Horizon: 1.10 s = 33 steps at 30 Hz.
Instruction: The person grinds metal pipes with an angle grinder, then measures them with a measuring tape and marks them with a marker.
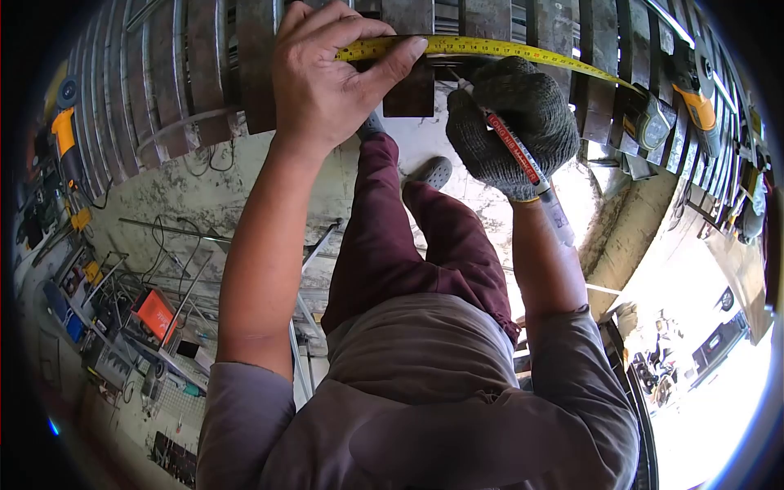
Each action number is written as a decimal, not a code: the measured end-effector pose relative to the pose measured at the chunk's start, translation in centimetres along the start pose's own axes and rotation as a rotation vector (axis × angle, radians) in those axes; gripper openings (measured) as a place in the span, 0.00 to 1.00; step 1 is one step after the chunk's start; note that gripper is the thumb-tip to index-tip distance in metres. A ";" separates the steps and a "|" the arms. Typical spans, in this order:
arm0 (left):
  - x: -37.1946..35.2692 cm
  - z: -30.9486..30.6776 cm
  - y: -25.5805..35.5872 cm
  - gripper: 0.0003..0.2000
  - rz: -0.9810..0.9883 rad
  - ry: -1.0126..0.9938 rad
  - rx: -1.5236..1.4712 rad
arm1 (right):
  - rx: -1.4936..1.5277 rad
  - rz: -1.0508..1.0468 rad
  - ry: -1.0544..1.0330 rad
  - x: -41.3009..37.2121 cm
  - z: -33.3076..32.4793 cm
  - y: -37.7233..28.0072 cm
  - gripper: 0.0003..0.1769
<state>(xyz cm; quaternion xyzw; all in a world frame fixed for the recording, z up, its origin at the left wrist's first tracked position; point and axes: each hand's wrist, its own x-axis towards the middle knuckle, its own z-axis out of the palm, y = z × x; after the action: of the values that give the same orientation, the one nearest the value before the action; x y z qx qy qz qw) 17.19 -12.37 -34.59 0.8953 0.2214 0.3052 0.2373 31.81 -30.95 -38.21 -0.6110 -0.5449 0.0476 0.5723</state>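
Head view: my bare left hand point(331, 69) pinches the yellow tape point(490, 47) between thumb and fingers, and my gloved right hand point(523, 122) grips a marker point(516, 151), its tip near the tape's lower edge. The tape stretches across the metal bars point(257, 65) to its case point(650, 121) on the right; just beyond the case lies a grinder point(699, 108).

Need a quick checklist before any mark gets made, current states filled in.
1. Hand protection: not ok; left hand bare, right hand gloved.
2. Tape held: ok, pinched in the left hand.
3. Tape end seated: cannot tell, not clearly visible.
4. Marker gripped: ok, in the right hand.
5. Nib on metal: cannot tell, too small.
6. Grinder off the tape: ok, beyond the tape case.
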 end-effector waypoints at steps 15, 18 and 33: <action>-0.1 0.2 0.0 0.16 -0.005 0.024 -0.002 | -0.024 0.023 -0.022 0.0 0.1 0.0 0.16; -0.1 0.2 0.0 0.16 0.009 0.035 0.006 | -0.021 0.029 -0.029 -0.1 0.0 0.1 0.15; -0.7 0.1 0.1 0.15 0.035 0.064 0.049 | -0.071 0.162 -0.120 -2.4 -1.0 0.8 0.14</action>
<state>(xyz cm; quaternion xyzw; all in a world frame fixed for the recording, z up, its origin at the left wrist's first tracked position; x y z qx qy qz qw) 16.78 -12.89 -34.93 0.8942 0.2208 0.3324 0.2029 32.04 -33.09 -39.83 -0.6688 -0.5285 0.1111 0.5109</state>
